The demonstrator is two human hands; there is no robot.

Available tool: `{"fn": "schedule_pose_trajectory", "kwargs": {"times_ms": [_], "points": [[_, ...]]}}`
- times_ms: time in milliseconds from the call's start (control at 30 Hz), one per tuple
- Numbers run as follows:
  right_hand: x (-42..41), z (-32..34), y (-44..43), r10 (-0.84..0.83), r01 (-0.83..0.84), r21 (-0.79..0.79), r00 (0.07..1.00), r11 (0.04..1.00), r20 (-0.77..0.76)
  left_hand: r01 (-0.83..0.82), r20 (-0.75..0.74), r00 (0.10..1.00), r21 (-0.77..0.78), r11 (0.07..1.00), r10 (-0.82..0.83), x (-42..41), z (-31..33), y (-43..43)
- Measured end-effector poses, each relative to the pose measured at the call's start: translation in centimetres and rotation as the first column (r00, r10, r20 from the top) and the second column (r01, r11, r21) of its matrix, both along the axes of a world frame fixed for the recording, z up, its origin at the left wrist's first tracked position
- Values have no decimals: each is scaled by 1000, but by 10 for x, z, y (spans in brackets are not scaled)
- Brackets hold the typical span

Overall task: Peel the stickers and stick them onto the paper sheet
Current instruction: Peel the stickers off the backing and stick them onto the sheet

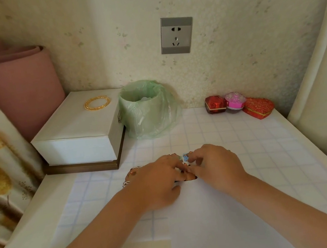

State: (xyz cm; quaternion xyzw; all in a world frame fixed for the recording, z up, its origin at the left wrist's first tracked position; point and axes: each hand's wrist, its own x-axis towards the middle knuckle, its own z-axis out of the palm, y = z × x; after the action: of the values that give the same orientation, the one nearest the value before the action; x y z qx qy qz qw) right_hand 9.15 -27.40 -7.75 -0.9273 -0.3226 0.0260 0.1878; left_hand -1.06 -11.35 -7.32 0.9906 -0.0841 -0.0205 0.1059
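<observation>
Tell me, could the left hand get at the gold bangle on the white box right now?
Probably yes. The gold bangle lies uncovered on the white box, on the same side as the left hand, with nothing standing between them. That hand would first have to leave the sticker sheet.

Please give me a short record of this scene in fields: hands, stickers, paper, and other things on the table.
left hand: fingers rest on the sticker sheet
right hand: fingers curled at a blue sticker; pinch unclear
sticker sheet: mostly hidden under both hands
paper sheet: white, flat on the table, near part bare
other: white box with gold bangle, green-lined bin, three gift boxes at the back
</observation>
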Motion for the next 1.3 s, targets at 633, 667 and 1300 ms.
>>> {"fn": "schedule_pose_trajectory", "kwargs": {"times_ms": [633,667,1300], "points": [[-16,-24,-37,293,-285,-82,867,955,403,-38,270,963,85,996,14,-15,-45,-4],[-16,-25,-40,302,-293,-86,863,952,406,-38,275,961,92,995,11,-16,-46,-3],[-21,-25,-45,344,-334,-94,857,938,384,19,327,945,31,999,-28,-24,-34,-3]]}}
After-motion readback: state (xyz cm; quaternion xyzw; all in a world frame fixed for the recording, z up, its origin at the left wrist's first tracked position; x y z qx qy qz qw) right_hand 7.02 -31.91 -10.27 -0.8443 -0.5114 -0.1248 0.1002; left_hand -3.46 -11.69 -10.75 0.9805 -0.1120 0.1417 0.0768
